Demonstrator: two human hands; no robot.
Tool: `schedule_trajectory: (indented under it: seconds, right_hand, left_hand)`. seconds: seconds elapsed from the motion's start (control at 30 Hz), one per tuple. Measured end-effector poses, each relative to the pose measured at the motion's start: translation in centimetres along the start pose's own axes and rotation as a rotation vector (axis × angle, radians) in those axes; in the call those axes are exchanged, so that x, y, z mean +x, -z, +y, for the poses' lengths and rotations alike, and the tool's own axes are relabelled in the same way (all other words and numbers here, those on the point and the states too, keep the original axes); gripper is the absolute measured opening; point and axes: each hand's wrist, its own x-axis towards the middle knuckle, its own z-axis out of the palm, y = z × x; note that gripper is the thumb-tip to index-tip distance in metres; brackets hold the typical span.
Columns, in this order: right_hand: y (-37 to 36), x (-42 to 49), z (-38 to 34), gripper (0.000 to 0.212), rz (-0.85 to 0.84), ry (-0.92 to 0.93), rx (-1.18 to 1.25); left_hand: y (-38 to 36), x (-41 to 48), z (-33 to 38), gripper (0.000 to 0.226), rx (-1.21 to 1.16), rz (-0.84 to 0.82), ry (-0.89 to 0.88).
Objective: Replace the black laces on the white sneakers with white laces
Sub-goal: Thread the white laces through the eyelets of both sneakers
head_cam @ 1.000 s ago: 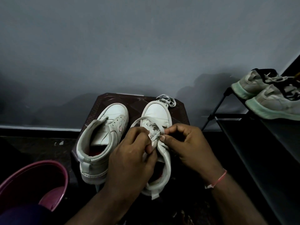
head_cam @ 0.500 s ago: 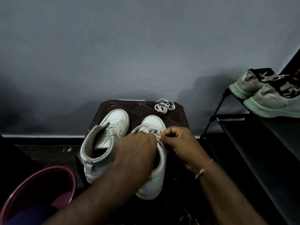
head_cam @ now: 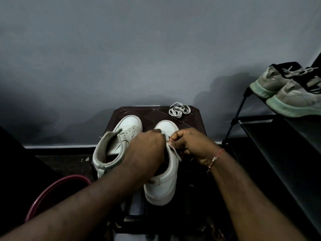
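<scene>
A white sneaker [head_cam: 162,186] stands heel nearest. The left hand [head_cam: 147,150] curls over its opening; its grip cannot be seen. At the sneaker's right edge, the right hand [head_cam: 191,146] pinches a white lace [head_cam: 174,152]. Lacing seems underway, and feeding the tip through an eyelet likely comes next. A coiled spare lace [head_cam: 178,110] lies beyond the toe.

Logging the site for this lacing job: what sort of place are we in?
Probably a home shoe corner or entryway: a black shoe rack holding worn grey sneakers, and a low brown stool against a plain grey wall, bearing the white sneakers.
</scene>
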Motion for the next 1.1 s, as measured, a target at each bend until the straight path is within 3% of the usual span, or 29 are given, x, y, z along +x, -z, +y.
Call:
schedule_trajectory:
  seconds: [0.07, 0.27, 0.47, 0.6, 0.77, 0.9, 1.0, 1.1]
  right_hand:
    - [-0.1, -0.1, 0.2, 0.027, 0.017, -0.001, 0.013]
    - [-1.1, -0.6, 1.2, 0.021, 0.105, 0.083, -0.029]
    - [-1.4, -1.0, 1.4, 0.005, 0.31, 0.188, -0.272]
    - [-2.7, -3.3, 1.1, 0.023, 0.445, 0.359, -0.281]
    - [-3.4, -3.5, 0.9, 0.039, 0.491, 0.358, -0.516]
    - [-3.7, -3.6, 0.9, 0.037, 0.486, 0.386, -0.61]
    - [-4.0, -3.3, 1.1, 0.033, 0.515, 0.423, -0.596]
    - [-3.8, -3.0, 1.4, 0.033, 0.574, 0.467, -0.549]
  left_hand:
    - [-0.2, 0.4, -0.3, 0.027, -0.078, 0.023, 0.008]
    - [-0.5, 1.0, -0.9, 0.019, -0.185, 0.035, -0.129]
    - [-1.5, 1.8, -2.1, 0.028, -0.354, 0.015, -0.233]
    - [-1.8, 2.4, -2.1, 0.033, -0.332, 0.026, -0.226]
    - [-2.1, 3.1, -2.6, 0.023, -0.448, -0.045, -0.23]
    - [-1.6, 3.0, -3.6, 0.044, -0.458, -0.139, -0.265]
    - [0.1, 1.5, -4.3, 0.042, -0.681, -0.175, -0.247]
    - [2.1, -0.2, -4.7, 0.019, -1.011, -0.142, -0.206]
